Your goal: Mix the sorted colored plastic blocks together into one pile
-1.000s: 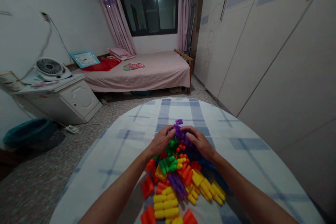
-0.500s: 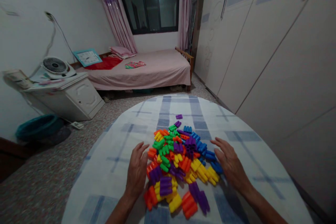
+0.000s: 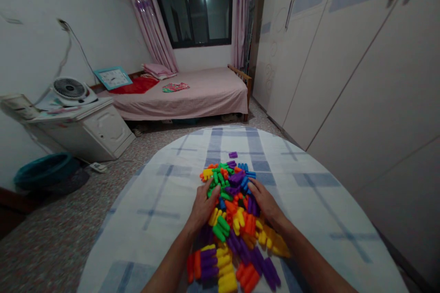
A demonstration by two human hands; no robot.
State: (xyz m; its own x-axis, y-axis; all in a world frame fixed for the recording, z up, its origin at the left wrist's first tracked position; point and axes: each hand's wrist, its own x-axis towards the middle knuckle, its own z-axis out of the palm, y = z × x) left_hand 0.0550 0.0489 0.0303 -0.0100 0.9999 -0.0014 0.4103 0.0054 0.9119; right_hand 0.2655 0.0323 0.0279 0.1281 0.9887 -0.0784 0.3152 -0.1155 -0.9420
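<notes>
A heap of coloured plastic building blocks, each like joined tubes, lies on the round table. My left hand (image 3: 203, 205) presses against the heap's left side beside green blocks (image 3: 218, 176), its thumb and fingers apart. On the opposite side, my right hand (image 3: 266, 201) touches blue blocks (image 3: 245, 185), fingers stretched inward and partly hidden among the pieces. Between the hands are purple blocks (image 3: 236, 178) and orange blocks (image 3: 250, 224). Nearer me lie yellow blocks (image 3: 226, 271) and a green block (image 3: 222, 229). One purple block (image 3: 233, 154) sits apart at the far side.
A blue-and-white checked cloth (image 3: 158, 201) covers the table. Beyond it stands a bed (image 3: 206, 96) under a window. A wardrobe (image 3: 360, 78) runs along the right. At left are a white cabinet (image 3: 103, 130) with a fan (image 3: 70, 89) and a teal bin (image 3: 44, 171).
Both hands have moved inward from beside the heap and now touch it. The heap's middle is squeezed narrower, with blue blocks pushed left and some pieces shifted.
</notes>
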